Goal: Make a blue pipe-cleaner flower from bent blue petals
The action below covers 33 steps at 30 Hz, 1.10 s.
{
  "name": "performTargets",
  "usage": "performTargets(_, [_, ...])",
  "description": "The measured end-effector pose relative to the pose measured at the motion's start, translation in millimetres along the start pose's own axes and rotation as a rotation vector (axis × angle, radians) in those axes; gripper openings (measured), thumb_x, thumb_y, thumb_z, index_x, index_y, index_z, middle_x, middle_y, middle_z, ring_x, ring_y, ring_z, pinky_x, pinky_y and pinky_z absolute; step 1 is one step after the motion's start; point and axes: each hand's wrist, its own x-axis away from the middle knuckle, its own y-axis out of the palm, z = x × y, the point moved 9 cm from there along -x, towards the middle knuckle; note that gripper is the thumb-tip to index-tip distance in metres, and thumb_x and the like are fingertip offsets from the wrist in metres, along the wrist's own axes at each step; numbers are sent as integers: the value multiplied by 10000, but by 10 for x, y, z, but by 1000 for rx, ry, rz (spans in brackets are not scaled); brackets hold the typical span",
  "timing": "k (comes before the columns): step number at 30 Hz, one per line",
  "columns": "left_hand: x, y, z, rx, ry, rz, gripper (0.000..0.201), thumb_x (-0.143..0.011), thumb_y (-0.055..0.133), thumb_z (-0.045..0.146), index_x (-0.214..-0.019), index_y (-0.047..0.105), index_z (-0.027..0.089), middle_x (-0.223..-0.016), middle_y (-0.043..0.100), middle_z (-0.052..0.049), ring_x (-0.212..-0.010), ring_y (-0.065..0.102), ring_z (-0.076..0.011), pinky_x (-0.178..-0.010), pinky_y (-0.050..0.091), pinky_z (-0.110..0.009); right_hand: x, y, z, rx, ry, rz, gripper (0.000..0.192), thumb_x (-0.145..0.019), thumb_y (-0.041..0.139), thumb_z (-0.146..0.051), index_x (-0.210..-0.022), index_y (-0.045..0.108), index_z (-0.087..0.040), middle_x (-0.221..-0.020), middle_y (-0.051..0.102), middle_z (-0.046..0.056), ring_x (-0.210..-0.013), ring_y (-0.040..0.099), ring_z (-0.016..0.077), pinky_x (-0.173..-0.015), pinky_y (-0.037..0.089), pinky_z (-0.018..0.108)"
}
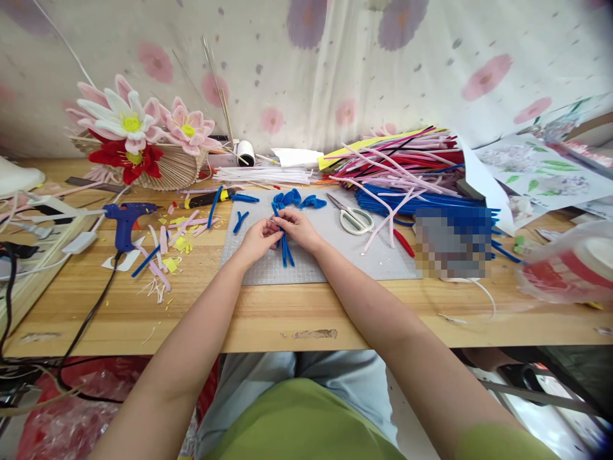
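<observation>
My left hand [261, 239] and my right hand [297, 228] meet over the grey cutting mat, fingertips pinched together. Between them are blue pipe cleaners [285, 250], whose loose ends hang down below my fingers. Which strand each fingertip presses on is partly hidden. Just beyond my hands lie blue pipe cleaners bent into petal-like loops [313, 202]. A short forked blue piece [240, 222] rests on the mat to the left, with a straight blue piece [245, 199] above it. White-handled scissors [357, 220] lie to the right of my hands.
The cutting mat [383, 265] covers the middle of the wooden table. On the left are a blue glue gun [125, 225], pink and yellow scraps and a vase-like holder of fuzzy flowers [129, 121]. Bundled pipe cleaners [402, 160] lie at the back right, a plastic-wrapped cup [572, 265] far right.
</observation>
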Motion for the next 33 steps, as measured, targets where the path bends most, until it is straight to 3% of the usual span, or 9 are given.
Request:
performTargets(3, [-11, -94, 43, 54, 43, 102, 258, -616, 712, 227, -748, 504, 152, -607, 560, 33, -511, 527, -74, -469, 444, -191, 18, -48, 3, -56, 20, 75, 375, -730, 608, -331, -1063, 479, -218, -859, 515, -7, -624, 467, 75, -575, 408, 213])
performTargets(5, [-12, -174, 61, 87, 63, 180, 228, -640, 690, 191, -765, 503, 154, -607, 561, 37, -504, 527, -71, -473, 445, -188, 31, -20, 21, -88, 50, 59, 477, -705, 643, -306, -1127, 433, -232, -836, 515, -19, -605, 480, 69, -558, 419, 202])
performTargets(10, [-7, -242, 18, 160, 17, 224, 184, -665, 646, 120, -774, 502, 152, -603, 555, 44, -509, 550, -80, -489, 488, -214, 79, 106, 118, -186, 188, -70, 327, -705, 630, -186, -1003, 496, -193, -700, 518, -49, -582, 527, 68, -523, 435, 177])
performTargets(18, [36, -148, 0, 258, -80, 101, 208, -632, 691, 153, -774, 540, 124, -606, 589, 16, -552, 585, -93, -562, 514, -245, 185, 129, 193, -443, 440, -224, 95, -756, 581, -138, -840, 537, -141, -701, 647, 15, -589, 618, 96, -561, 523, 213])
performTargets(21, [45, -141, 46, 177, -25, 98, 251, -609, 720, 239, -757, 545, 138, -612, 584, 25, -547, 574, -95, -536, 496, -236, 195, 135, 190, -413, 440, -247, 103, -754, 582, -142, -825, 508, -149, -673, 650, 13, -576, 625, 110, -535, 527, 227])
performTargets(27, [14, -260, 90, -64, 119, 237, 267, -626, 704, 343, -628, 500, 171, -523, 531, 47, -444, 504, -79, -425, 384, -191, 167, 237, 127, -190, 310, -253, 130, -742, 571, -167, -792, 452, -177, -655, 616, -21, -548, 588, 97, -445, 437, 173])
performTargets(33, [-18, -246, 9, 87, 45, 203, 252, -637, 693, 378, -661, 552, 170, -533, 575, 29, -447, 524, -98, -439, 393, -210, 124, 200, 21, -129, 184, -210, 112, -724, 530, -158, -767, 431, -187, -592, 546, -50, -479, 463, 69, -441, 348, 173])
